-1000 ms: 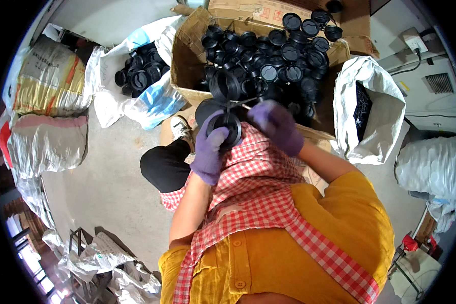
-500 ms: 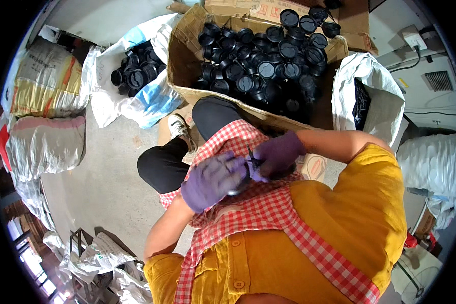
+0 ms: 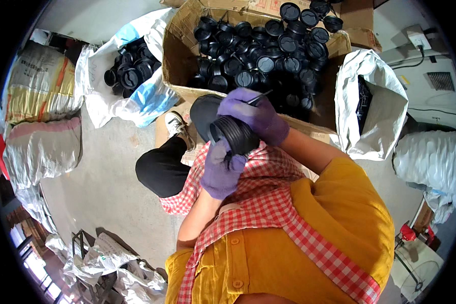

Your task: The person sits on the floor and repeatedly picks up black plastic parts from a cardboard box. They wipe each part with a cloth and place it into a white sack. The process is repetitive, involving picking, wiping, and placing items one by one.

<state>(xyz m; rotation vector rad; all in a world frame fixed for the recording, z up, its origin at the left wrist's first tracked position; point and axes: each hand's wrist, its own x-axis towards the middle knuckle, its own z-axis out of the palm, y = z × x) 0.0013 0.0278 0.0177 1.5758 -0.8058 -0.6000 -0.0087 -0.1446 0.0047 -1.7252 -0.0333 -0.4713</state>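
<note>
In front of my lap, my left hand (image 3: pixel 224 169) in a purple glove is closed around the lower side of a black ribbed ring-shaped part (image 3: pixel 233 133). My right hand (image 3: pixel 256 115), gloved alike, is curled over the far right side of that part. A thin black pointed piece (image 3: pixel 260 98) sticks out of the right fist; its other end is hidden by the fingers. Just beyond the hands stands a cardboard box (image 3: pixel 173 55) full of round black lidded parts (image 3: pixel 266 64).
A white sack (image 3: pixel 99 104) with more black parts (image 3: pixel 131 78) stands left of the box. To its right is another white sack (image 3: pixel 387 119) with dark thin pieces inside. Filled sacks (image 3: pixel 45 147) line the left side. My knee (image 3: pixel 159 172) is below the box.
Both hands have moved up toward the box, the right one swinging above the left. The black ribbed part, mostly covered before, now shows between them.
</note>
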